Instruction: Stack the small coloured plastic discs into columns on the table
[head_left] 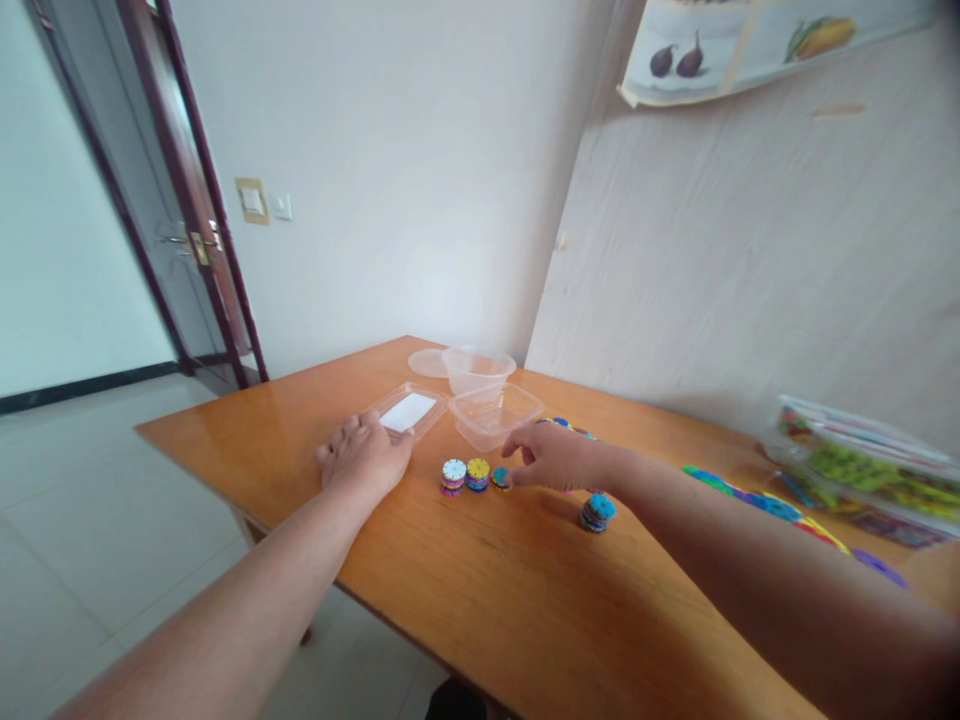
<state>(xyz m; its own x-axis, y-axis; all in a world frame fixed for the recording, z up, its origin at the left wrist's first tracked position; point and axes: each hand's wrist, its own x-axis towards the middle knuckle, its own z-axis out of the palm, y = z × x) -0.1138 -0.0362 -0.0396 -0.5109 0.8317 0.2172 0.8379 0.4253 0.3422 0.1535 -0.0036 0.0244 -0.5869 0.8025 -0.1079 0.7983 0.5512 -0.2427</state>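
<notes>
My left hand [366,458] lies flat on the wooden table, its thumb side by a clear rectangular lid [431,425] with a white label. My right hand [551,456] reaches over a short stack of notched plastic discs [499,479] with a blue one on top. Its thumb and forefinger are apart, with nothing visible between them. Left of that stack are two taller disc stacks, one topped by a yellow disc [478,468] and one by a white disc [454,470]. Another blue-topped stack [598,512] stands below my right wrist. More discs are partly hidden behind the right hand.
A clear rectangular tub [495,412] stands behind the stacks, with a round clear tub [478,368] and its lid [427,363] farther back. A row of joined coloured discs [776,508] runs along the right. Filled clear packages [870,465] sit by the board wall.
</notes>
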